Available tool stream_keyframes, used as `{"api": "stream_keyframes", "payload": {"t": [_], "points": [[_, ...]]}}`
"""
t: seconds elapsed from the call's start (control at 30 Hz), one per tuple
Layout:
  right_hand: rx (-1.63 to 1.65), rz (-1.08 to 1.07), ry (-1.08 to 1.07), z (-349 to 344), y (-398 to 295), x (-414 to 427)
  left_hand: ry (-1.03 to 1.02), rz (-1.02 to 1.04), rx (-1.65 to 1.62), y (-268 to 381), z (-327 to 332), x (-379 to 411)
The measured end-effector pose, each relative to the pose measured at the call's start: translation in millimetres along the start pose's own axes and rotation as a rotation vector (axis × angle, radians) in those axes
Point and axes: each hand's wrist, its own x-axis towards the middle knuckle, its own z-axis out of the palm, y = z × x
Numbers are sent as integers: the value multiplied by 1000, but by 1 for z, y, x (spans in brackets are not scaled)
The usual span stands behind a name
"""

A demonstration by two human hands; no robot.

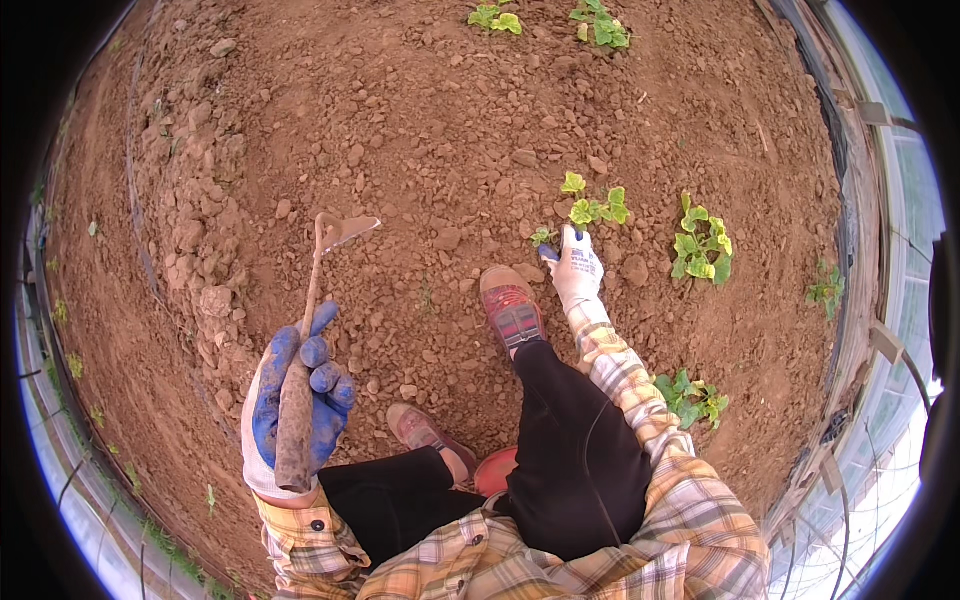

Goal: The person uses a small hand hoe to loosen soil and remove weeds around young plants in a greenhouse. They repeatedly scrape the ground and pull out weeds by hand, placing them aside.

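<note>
My left hand (304, 390), in a white glove with a blue coated palm, holds a small hand hoe (294, 420) by its wooden handle. The hoe's rusty metal blade (349, 229) points up and to the right above the soil. My right hand (576, 266), gloved the same way, reaches down to the ground, with thumb and fingers at a small green weed (543, 237). Whether the fingers grip it cannot be told. Just above the fingertips grows a young leafy plant (596, 206) with yellow-green lobed leaves. Another such plant (703, 244) stands to the right of this hand.
Cloddy brown soil (420, 150) surrounds my two shoes (512, 307). More seedlings grow at the top (600, 26) and beside my right sleeve (690, 399). A thin line (135, 187) runs along the left. Plastic sheeting and a wooden edge (862, 195) border the right.
</note>
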Motion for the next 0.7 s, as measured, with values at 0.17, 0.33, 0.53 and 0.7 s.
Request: {"api": "stream_keyframes", "payload": {"t": [0.17,0.33,0.53,0.7], "points": [[86,-78,88,10,11,3,17,-5,9,0,0,1],[106,-35,118,6,7,-1,18,3,16,0,1,1],[212,51,31,8,8,2,20,1,11,0,-1,2],[359,38,61,32,25,5,24,0,4,0,-1,3]]}}
